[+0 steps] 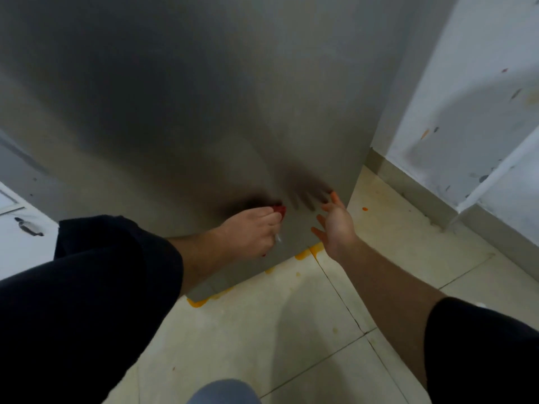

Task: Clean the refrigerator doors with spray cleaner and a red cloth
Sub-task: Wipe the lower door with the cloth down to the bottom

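The grey refrigerator door (180,106) fills most of the head view and reaches down to the floor. My left hand (253,231) presses a red cloth (280,210) flat against the lower part of the door; only a corner of the cloth shows past the fingers. My right hand (335,225) is open with fingers spread, its fingertips at the door's lower right edge, holding nothing. Both hands are mirrored faintly in the door. No spray bottle is in view.
Pale floor tiles (291,330) lie below, with orange stains (303,255) along the door's bottom edge. A white, marked wall (472,97) with a baseboard stands at the right. A white cabinet with a dark handle (29,227) is at the left. My knee (224,392) shows at the bottom.
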